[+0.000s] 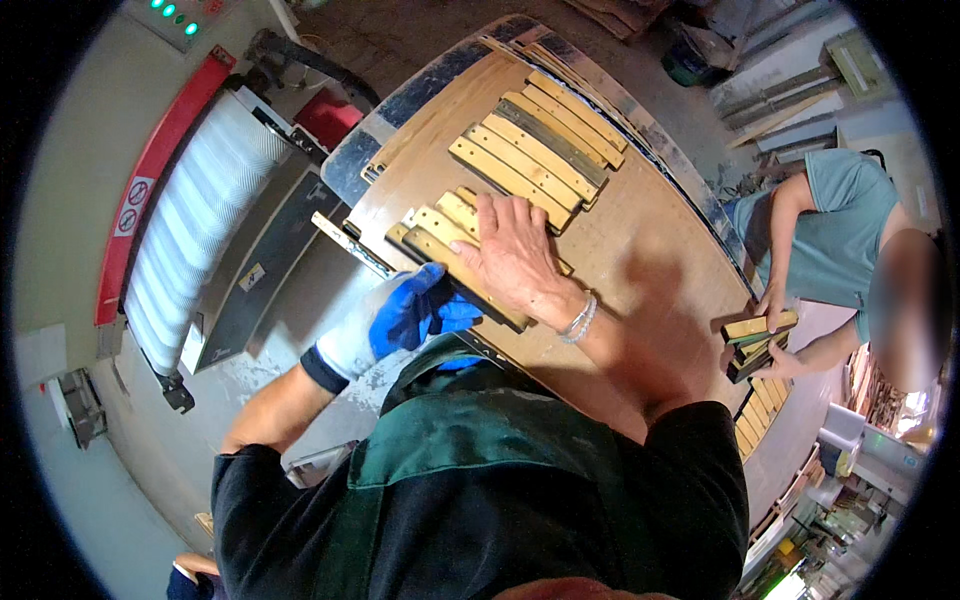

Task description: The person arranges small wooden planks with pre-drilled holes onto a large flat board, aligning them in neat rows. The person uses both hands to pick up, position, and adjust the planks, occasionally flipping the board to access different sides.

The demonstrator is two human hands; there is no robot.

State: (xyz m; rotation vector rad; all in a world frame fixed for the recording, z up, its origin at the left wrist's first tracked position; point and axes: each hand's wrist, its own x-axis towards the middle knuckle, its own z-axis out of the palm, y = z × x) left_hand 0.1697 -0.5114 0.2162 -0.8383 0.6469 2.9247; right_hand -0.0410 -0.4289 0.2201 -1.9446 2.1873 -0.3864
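On the board-topped table lie short yellow wooden slats with small dark holes and black edges. My left hand (405, 310), in a blue and white glove, grips the edge of the nearest wooden slat (470, 283), thumb up and fingers partly hidden beneath. My bare right hand (515, 250), with a bracelet at the wrist, rests with fingers apart on the near group of slats (433, 220), covering part of it. Just beyond lies a second row of slats (530, 150), side by side; one among them is darker grey-brown.
At the right, a co-worker in a grey-green shirt (835, 230) holds a small stack of slats (755, 335). More slats (762, 410) lie near that person. A machine with a ribbed pale belt (205, 210) and red bar (165, 190) stands left of the table (640, 260).
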